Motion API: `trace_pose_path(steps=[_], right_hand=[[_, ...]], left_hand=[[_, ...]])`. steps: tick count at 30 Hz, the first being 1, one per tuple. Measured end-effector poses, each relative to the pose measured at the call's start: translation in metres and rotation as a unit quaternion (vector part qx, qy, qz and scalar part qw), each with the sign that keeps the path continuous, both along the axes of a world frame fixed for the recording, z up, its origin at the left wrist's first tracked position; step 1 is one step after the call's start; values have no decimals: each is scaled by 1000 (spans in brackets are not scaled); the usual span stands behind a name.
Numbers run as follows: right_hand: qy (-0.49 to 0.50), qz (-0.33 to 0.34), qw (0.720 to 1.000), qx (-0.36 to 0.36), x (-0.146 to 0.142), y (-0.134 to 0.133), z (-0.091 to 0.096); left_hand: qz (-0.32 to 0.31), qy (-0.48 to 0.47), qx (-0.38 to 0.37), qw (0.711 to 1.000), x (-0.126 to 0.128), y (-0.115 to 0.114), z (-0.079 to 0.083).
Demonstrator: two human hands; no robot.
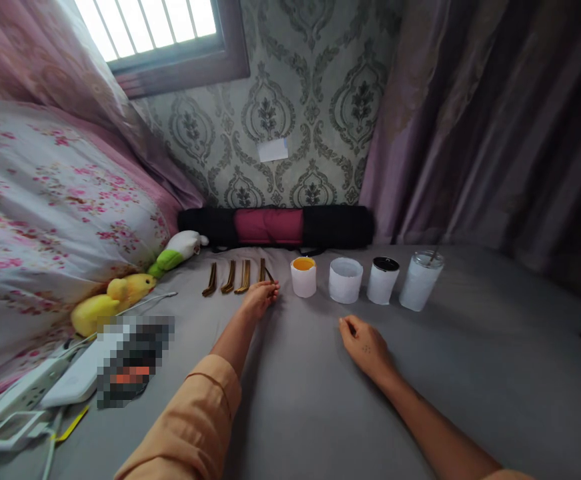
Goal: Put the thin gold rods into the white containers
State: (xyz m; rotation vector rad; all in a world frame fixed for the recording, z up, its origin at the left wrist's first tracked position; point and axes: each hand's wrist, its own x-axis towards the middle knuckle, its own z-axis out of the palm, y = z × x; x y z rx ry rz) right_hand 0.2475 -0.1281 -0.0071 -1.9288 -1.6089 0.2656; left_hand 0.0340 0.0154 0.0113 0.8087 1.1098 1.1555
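Note:
My left hand [259, 297] reaches forward over the grey sheet and pinches a thin dark stick [269, 274] at the right end of a row of brown sticks [228, 278]. My right hand [364, 345] rests on the sheet with its fingers curled under, nothing visible in it. Beyond my hands stand several white cups: one with orange content [303, 277], an empty-looking one [345, 280], one with dark content [383, 280], and a clear cup with a stick in it [420, 281].
A black and red rolled mat [275, 227] lies against the wall. Yellow [113, 301] and green-white [177, 251] soft toys sit by a floral pillow [55, 213] at left. A power strip [15, 400] and cables lie at lower left.

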Motion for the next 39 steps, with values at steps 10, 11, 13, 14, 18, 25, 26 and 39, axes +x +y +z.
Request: trace_pose_path(steps=[10,11,13,14,18,25,26,39], right_hand=[[0,-3,1000,-4,0,1,-1],[2,-1,1000,-1,0,1,-1],[3,2,1000,2,0,1,-1],[2,2,1000,3,0,1,-1],[-2,-7,1000,-5,0,0,0],[-2,-3,1000,-5,0,0,0],[-1,-3,1000,-6,0,0,0],[59,27,998,-9,1,-1,5]], left_hand=[[21,-18,15,1000,6,-13,-6],[24,-20,16,999,6,-14,-6],[30,-24,21,999,7,-16,-7],[33,-26,22,999,8,-17,-7],[38,-33,26,998,9,-23,-8],[26,-47,31,998,15,-38,-14],[26,-49,32,998,16,-40,-15],[19,-49,62,997,26,-62,-20]])
